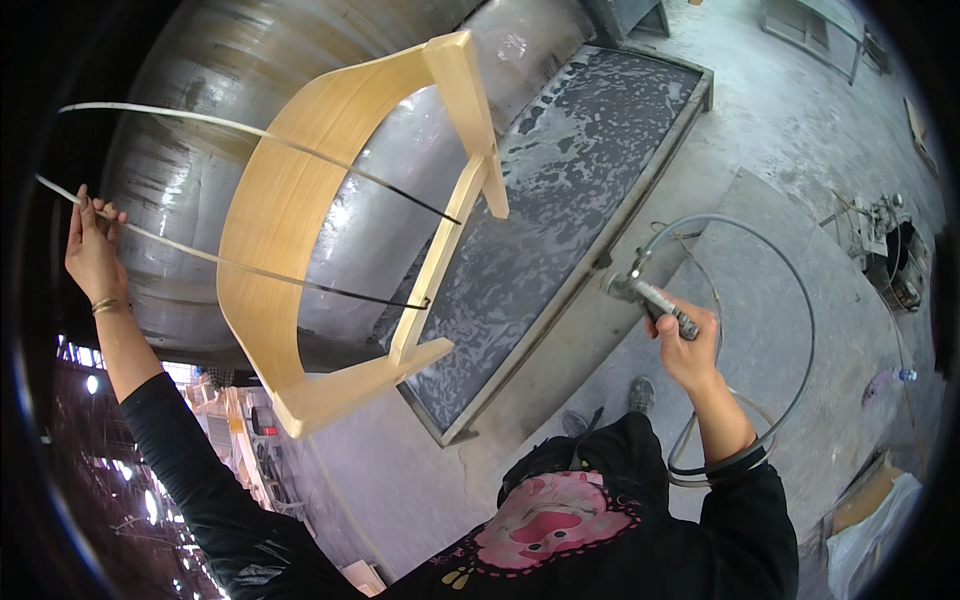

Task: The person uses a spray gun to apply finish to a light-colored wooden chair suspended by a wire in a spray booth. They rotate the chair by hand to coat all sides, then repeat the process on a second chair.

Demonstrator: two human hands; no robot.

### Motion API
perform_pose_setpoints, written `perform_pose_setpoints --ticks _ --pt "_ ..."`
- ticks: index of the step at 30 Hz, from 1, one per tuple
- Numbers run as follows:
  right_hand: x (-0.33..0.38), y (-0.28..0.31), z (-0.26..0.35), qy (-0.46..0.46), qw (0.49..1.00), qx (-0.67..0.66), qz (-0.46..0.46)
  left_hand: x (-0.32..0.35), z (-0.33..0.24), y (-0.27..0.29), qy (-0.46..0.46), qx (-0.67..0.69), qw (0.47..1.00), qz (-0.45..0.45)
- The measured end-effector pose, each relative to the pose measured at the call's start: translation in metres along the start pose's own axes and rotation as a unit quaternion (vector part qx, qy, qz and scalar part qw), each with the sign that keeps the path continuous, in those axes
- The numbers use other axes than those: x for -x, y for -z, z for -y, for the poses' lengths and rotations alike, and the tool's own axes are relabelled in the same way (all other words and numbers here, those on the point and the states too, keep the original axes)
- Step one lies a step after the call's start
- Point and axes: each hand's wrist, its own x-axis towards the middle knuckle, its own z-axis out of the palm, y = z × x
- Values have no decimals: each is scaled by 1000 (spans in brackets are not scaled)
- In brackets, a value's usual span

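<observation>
My left hand (pixel 92 250) is raised at the far left and grips a thin metal rod (pixel 250 268) that runs right under a pale curved wooden chair frame (pixel 280 230). A second thin rod (pixel 270 140) passes above through the frame, so the frame hangs on the two rods. My right hand (pixel 688 345) is lower right and holds a metal spray gun (pixel 650 295), its nozzle pointing left toward the frame. A grey hose (pixel 790 300) loops from the gun round to my right forearm.
Behind the frame curves a large grey, paint-coated wall (pixel 200 60). A long wet grated trough (pixel 560 220) lies on the dusty concrete floor (pixel 790 130). A cardboard box and a white bag (pixel 870 520) sit at lower right. Metal fittings (pixel 890 250) stand at right.
</observation>
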Motion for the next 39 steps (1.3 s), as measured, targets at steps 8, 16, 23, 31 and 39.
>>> perform_pose_setpoints --ticks 8,16,23,31,39 --pt "34 -37 -4 17 991 -39 125 3 -12 1 11 43 998 52" --pt "4 -36 -3 -32 996 25 77 1 -13 -10 -4 31 998 57" --pt "12 -42 1 25 993 32 115 -3 -11 -10 -20 53 996 70" --pt "40 -128 -22 -150 930 110 316 -2 -17 -13 -10 22 998 61" --pt "47 -96 19 -138 939 109 296 8 -28 -15 -11 42 996 74"
